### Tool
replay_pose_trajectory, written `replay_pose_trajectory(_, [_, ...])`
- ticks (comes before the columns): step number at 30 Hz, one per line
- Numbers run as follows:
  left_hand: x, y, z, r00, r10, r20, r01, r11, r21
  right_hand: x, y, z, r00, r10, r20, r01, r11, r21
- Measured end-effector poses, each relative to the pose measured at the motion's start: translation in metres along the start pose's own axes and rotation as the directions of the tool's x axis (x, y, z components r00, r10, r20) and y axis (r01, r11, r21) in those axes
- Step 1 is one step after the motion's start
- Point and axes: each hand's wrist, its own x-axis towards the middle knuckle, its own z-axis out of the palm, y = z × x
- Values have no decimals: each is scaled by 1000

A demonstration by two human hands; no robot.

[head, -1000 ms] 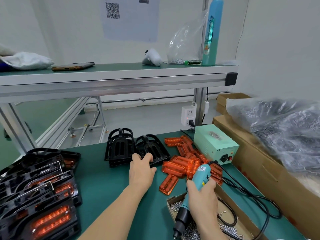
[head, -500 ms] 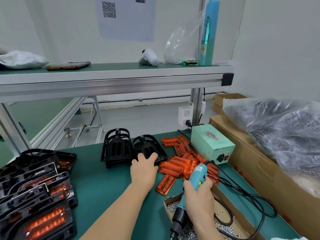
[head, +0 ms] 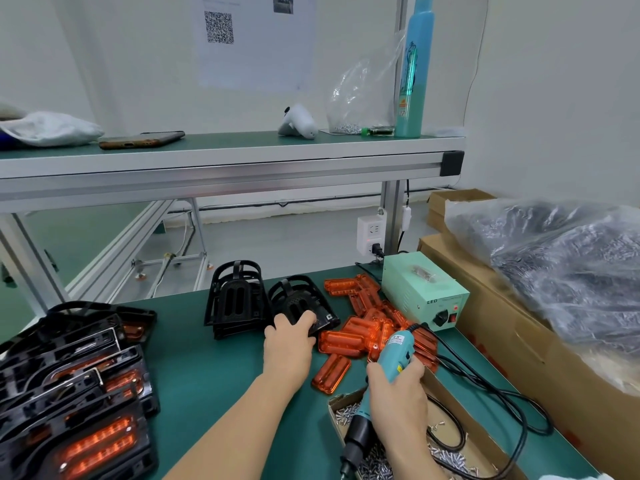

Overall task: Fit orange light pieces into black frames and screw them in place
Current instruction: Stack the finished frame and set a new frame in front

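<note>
Looks like a fresh round is being kicked off here. The top black plastic cage-shaped frame (head: pixel 306 294) of the short stack at 12 o'clock from the left hand (head: pixel 289 344) is being gripped. The fingers are curled over its near edge and the thumb is tucked against its left side. Whether it is being lifted off the stack yet can't be told. A second stack of frames (head: pixel 235 299) is sitting just beside it at 10 o'clock.

The teal electric screwdriver (head: pixel 394 348) is being held in the right hand (head: pixel 394 396). The fingers are wrapped right round the barrel, and the bit is being pointed down toward 6 o'clock over the shallow cardboard tray (head: pixel 460 441) of small silver screws (head: pixel 377 469).

The orange translucent light pieces (head: pixel 363 329) are lying in a loose pile at 3 o'clock from the left hand, on the green counter (head: pixel 207 375). Finished frames with orange inserts (head: pixel 76 393) are piled at 9 o'clock.

So the fetch-a-frame step is being done. Next, the frame probably needs to be pulled free and laid flat on the bare counter at 6 o'clock. The frames look nested, so the one underneath may get dragged along. An orange piece would then have to be picked with the left hand, since the right is being kept busy by the driver.
</note>
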Motion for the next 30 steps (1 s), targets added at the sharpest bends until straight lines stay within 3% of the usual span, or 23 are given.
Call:
replay_pose_trajectory(9, [-15,5,-3,998,52,-31,-57,983,-172,4,3,2,1000,-2,-3,2,1000,-21])
replay_pose_trajectory(24, [-59,1,-44,951,100,-291,-183,944,-275,9,6,4,1000,-7,-28,7,1000,-15])
replay_pose_trajectory(30, [-78,-3,-73,906,140,-400,-244,944,-222,9,5,4,999,-6,-33,6,1000,-8])
